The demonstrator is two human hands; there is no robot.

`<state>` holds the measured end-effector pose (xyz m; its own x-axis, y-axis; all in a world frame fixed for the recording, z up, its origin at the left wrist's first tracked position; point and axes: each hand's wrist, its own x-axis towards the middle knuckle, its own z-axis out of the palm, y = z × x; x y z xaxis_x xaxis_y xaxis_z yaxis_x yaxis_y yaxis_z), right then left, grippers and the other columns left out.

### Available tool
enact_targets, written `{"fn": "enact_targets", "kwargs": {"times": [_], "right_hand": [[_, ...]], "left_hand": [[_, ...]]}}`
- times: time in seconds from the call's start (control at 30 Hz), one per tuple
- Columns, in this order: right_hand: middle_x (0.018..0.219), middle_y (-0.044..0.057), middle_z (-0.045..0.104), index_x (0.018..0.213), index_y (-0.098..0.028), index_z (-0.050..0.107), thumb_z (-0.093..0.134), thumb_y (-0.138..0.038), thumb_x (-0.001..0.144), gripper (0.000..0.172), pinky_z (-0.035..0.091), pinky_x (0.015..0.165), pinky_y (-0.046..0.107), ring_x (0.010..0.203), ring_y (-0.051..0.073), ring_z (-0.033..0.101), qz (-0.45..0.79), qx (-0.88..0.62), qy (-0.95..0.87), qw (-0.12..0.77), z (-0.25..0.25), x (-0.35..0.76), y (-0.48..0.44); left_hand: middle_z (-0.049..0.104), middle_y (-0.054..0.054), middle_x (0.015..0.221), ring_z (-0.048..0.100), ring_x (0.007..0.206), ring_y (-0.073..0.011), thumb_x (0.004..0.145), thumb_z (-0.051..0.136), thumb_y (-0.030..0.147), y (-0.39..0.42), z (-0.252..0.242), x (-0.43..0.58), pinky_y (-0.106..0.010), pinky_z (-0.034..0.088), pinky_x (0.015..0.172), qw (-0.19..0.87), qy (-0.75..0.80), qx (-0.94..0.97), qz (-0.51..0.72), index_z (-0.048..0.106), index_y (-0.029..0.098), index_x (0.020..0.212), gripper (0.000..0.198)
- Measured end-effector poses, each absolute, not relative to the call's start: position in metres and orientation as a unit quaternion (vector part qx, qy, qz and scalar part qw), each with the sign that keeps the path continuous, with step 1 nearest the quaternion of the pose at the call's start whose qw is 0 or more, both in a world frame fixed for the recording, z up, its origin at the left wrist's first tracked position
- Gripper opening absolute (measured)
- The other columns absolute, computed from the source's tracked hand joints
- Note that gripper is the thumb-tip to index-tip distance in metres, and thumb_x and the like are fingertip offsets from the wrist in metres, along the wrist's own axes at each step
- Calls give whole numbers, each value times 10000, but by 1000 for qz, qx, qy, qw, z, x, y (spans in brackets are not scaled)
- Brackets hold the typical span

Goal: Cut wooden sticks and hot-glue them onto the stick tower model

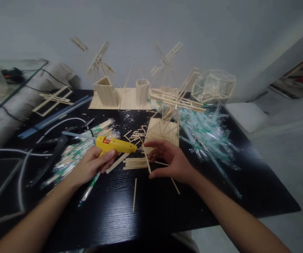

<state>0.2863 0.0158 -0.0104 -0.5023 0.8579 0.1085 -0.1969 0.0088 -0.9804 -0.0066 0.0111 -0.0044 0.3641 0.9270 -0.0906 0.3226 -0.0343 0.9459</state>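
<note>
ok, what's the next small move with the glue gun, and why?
Probably ease the yellow hot glue gun in the left hand slightly right: its nozzle tip sits just short of the thin wooden stick at the fingertips of the right hand.

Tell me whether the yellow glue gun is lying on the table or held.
Held: the left hand grips the glue gun roughly level, nozzle toward the right hand.
</note>
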Motion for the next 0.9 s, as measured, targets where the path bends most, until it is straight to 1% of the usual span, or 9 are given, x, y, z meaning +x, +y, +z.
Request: {"fn": "enact_targets", "kwargs": {"times": [0.33, 0.4, 0.47, 0.53, 0.57, 0.67, 0.73, 0.83, 0.9], "right_hand": [[1336, 60, 665, 1264, -284, 658, 1003, -195, 548, 800, 627, 838, 337, 944, 160, 702, 636, -280, -589, 413, -12, 287, 15], [1336, 63, 666, 1267, -286, 654, 1005, -207, 547, 804, 630, 833, 339, 944, 164, 705, 631, -281, -590, 417, -12, 287, 16], [1331, 59, 672, 1268, -297, 652, 1007, -187, 542, 816, 628, 827, 337, 944, 165, 704, 625, -282, -588, 430, -11, 288, 17], [1318, 54, 683, 1273, -309, 648, 1007, -162, 541, 828, 625, 823, 332, 946, 167, 703, 617, -284, -582, 447, -11, 290, 19], [1317, 56, 685, 1276, -311, 645, 1006, -158, 543, 831, 624, 823, 333, 949, 170, 703, 613, -286, -580, 454, -11, 291, 20], [1325, 74, 682, 1279, -304, 638, 1004, -182, 557, 819, 629, 808, 343, 944, 180, 706, 607, -290, -580, 460, -13, 292, 23], [1311, 77, 683, 1268, -298, 643, 1005, -195, 559, 803, 628, 797, 337, 934, 178, 705, 605, -292, -582, 458, -15, 292, 24], [1287, 61, 680, 1249, -297, 654, 1000, -175, 566, 776, 613, 802, 313, 925, 162, 702, 607, -301, -583, 449, -19, 292, 24], [1281, 53, 672, 1240, -298, 655, 999, -168, 565, 769, 606, 799, 298, 919, 152, 701, 608, -307, -580, 446, -20, 291, 24]], "left_hand": [[493, -5, 455, 463, 495, -128, 974, 472, 637, 12, -7, -9, -271, 385, 561, 493, 488, 658, 292, 527, 196, 462, 678], [494, 5, 431, 455, 467, -130, 958, 496, 648, 11, -5, -8, -268, 373, 526, 497, 495, 646, 300, 605, 187, 551, 624], [508, 17, 425, 447, 436, -129, 930, 535, 659, 12, -4, -7, -261, 353, 486, 496, 505, 632, 316, 691, 170, 705, 560], [588, 5, 500, 456, 432, -122, 896, 583, 662, 13, -2, -7, -255, 348, 463, 481, 514, 623, 341, 722, 156, 812, 531], [625, -7, 552, 466, 440, -119, 882, 601, 662, 13, -1, -7, -253, 351, 458, 468, 523, 618, 354, 719, 155, 810, 525], [590, -1, 554, 461, 458, -120, 867, 616, 662, 15, 4, -13, -252, 346, 447, 395, 586, 594, 385, 631, 173, 667, 529], [567, 6, 562, 508, 520, -143, 861, 629, 646, 15, 10, -20, -253, 389, 493, 315, 629, 592, 394, 603, 185, 659, 504], [698, -20, 803, 624, 709, -195, 853, 648, 588, 12, 22, -37, -263, 462, 621, 199, 656, 632, 361, 688, 196, 915, 399], [729, -24, 907, 653, 759, -211, 864, 630, 533, 9, 28, -51, -269, 473, 658, 143, 669, 666, 298, 683, 213, 1092, 395]]}}
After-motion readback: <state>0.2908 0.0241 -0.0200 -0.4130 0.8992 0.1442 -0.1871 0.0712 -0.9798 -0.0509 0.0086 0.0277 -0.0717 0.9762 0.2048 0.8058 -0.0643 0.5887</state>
